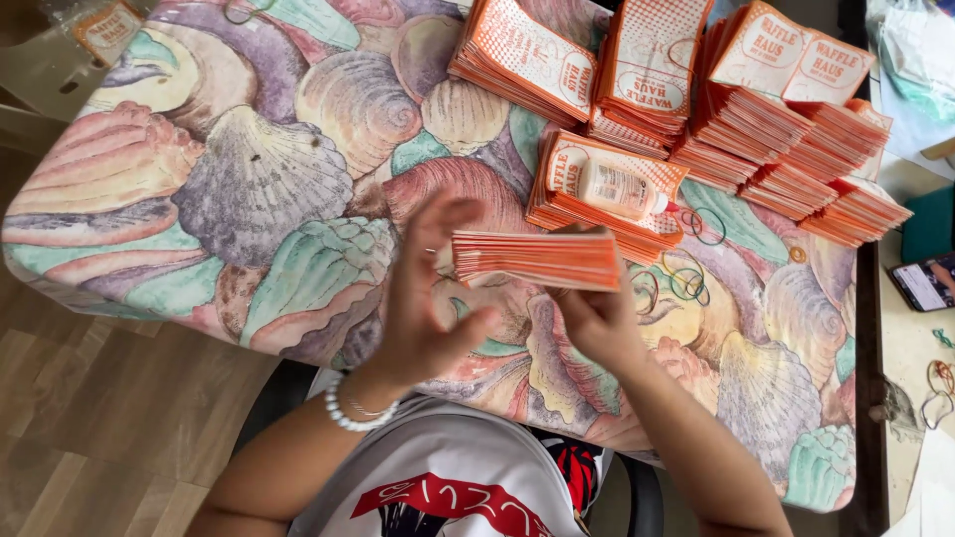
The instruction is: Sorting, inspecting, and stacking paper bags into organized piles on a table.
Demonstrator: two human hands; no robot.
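Bundle: a thick stack of orange and white paper sleeves, held edge-on near the middle of the frame, above the tabletop with the seashell-pattern cloth.
Right hand: the right hand is closed around the lower right end of the bundle, fingers wrapped under it, so it carries the weight.
Left hand: the left hand is spread open with the fingers raised, just at the left end of the bundle; it looks to be touching the edge or very close to it, but it grips nothing. A white bead bracelet sits on this wrist.
Position: the bundle lies between the two hands, level and not tilted, its long side running left to right.
Doing it well: judged from this moment, the edges should be squared evenly, so the open palm should press flat against the end while the other hand keeps a firm hold; a loose grip could let the sleeves fan out.
Nearby: a glue bottle lies on another stack just behind the bundle, rubber bands lie to the right of it, and more stacks fill the upper right of the frame.
Right edge: a phone rests apart on another surface.
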